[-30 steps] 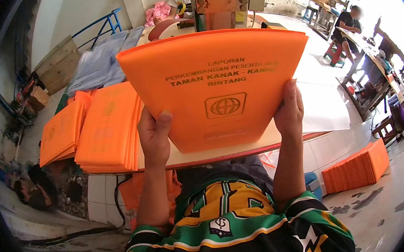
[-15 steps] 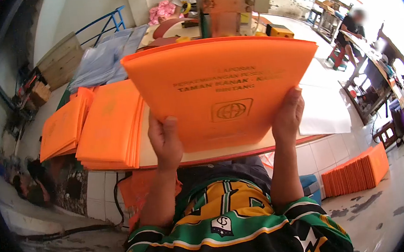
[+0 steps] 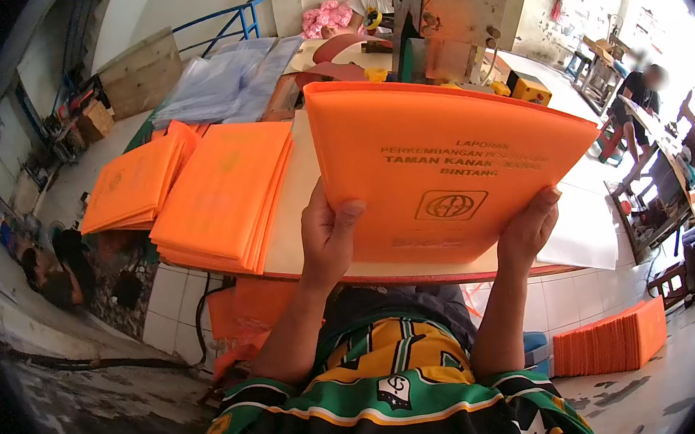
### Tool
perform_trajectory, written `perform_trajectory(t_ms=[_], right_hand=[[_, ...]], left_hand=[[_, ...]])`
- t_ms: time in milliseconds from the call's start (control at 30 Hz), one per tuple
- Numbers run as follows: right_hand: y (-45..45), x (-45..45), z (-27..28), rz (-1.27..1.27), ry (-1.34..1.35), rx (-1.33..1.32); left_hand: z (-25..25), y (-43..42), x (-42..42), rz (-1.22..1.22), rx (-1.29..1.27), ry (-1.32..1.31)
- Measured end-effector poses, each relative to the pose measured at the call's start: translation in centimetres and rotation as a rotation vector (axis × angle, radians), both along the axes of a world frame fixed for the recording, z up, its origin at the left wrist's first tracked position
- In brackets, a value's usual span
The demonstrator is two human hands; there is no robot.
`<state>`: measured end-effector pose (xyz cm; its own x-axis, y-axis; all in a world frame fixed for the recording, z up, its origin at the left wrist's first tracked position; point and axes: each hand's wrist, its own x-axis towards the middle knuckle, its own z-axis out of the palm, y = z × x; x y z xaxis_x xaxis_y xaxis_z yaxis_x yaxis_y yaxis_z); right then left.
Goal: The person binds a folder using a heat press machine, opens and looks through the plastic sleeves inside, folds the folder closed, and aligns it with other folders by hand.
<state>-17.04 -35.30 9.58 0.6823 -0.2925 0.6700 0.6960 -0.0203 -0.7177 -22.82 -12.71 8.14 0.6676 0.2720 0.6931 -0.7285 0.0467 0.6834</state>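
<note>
Fingers (image 3: 347, 214) of left hand (image 3: 326, 239) and right hand (image 3: 524, 233) are pinching edges of an orange folder (image 3: 449, 163) over the worktop (image 3: 287, 251).

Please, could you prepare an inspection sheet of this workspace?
Surface: table, pale top, red edge.
Job's things: folder, orange, held up, printed side facing the wearer; outer stack and inner stack on the table, at left.
Clutter: clear sheets beyond the stacks; yellow box behind the folder.
Hands: left hand and right hand grip the folder at opposite sides.
Cables: black cable, or hose, on the floor at left.
Surroundings: machine beyond the folder; folder row on the floor and person, both at right.
</note>
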Motion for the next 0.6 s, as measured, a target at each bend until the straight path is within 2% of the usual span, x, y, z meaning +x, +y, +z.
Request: perform_trajectory(t_ms=[367,533,600], right_hand=[[0.0,0.0,-0.3,-0.038,-0.008,0.023],[-0.2,0.2,-0.5,-0.039,-0.020,0.016],[0.1,0.1,-0.3,-0.021,-0.033,0.021]], left_hand=[[-1.9,0.3,0.0,0.079,0.050,0.003],[-1.1,-0.5,-0.1,0.105,0.010,-0.020],[-1.7,0.3,-0.3,0.051,0.031,0.103]])
